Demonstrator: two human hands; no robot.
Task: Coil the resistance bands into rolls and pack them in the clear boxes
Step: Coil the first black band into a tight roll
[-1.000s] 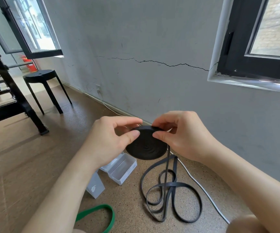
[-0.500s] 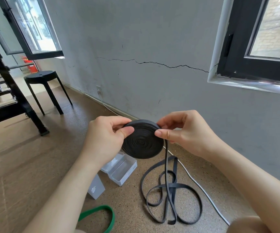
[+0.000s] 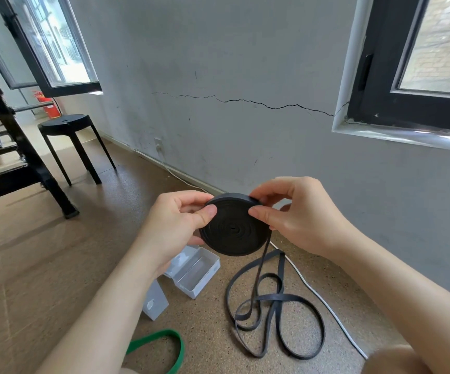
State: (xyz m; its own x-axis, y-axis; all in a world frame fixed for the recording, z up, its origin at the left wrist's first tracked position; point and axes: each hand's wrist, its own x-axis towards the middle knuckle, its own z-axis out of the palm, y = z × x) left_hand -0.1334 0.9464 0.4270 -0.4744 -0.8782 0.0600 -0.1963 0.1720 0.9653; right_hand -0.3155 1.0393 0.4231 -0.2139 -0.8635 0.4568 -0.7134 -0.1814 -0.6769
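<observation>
I hold a flat black coil of resistance band (image 3: 233, 229) in mid-air between both hands. My left hand (image 3: 175, 228) pinches its left rim, thumb on the front face. My right hand (image 3: 296, 217) pinches the right rim at the top. From the coil's right side the uncoiled black band (image 3: 275, 314) hangs down and lies in loose loops on the floor. Below the coil an open clear box (image 3: 195, 271) lies on the floor, with another clear box (image 3: 155, 300) beside it, partly behind my left forearm. A green band (image 3: 170, 346) lies near the bottom edge.
A grey wall with a crack runs close behind. A white cable (image 3: 323, 303) trails along the floor by the wall. A black stool (image 3: 68, 136) and a black metal frame (image 3: 16, 157) stand at the left. My knee (image 3: 396, 360) shows at the bottom right.
The coil has turned between my fingers and my hands have shifted their grip on its rim. More band has been wound on, and the loose loops on the floor have shifted slightly.
</observation>
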